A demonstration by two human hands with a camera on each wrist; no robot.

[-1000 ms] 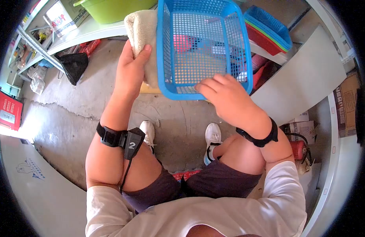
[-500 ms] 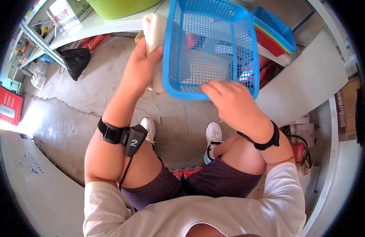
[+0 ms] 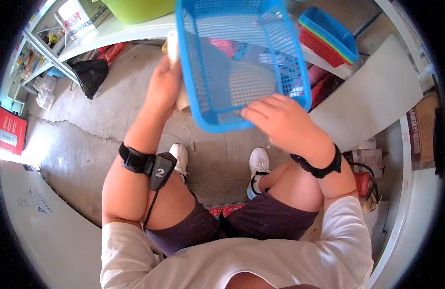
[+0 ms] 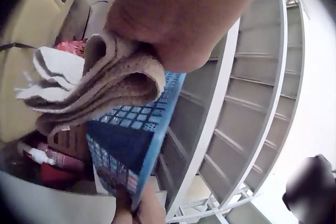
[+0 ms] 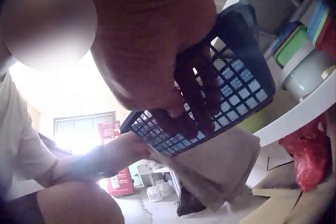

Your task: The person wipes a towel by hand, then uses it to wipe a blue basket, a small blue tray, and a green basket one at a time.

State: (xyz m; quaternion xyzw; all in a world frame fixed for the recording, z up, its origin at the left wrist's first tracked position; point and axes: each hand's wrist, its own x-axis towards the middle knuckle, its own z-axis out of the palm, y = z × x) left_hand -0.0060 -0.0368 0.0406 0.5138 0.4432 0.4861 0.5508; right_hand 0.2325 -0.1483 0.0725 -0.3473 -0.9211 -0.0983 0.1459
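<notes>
Blue plastic basket [image 3: 188,72] is held above the floor [image 3: 217,161], as I see remotely; the right hand [image 3: 284,120] grips its near rim. Left of this basket, the left hand [image 3: 165,89] clasps a folded towel [image 4: 107,90]; at its right are stacked containers [image 3: 328,36].

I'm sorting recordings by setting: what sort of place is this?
Probably a storeroom or garage: white shelving, stacked plastic baskets and a cracked concrete floor all point that way.
</notes>
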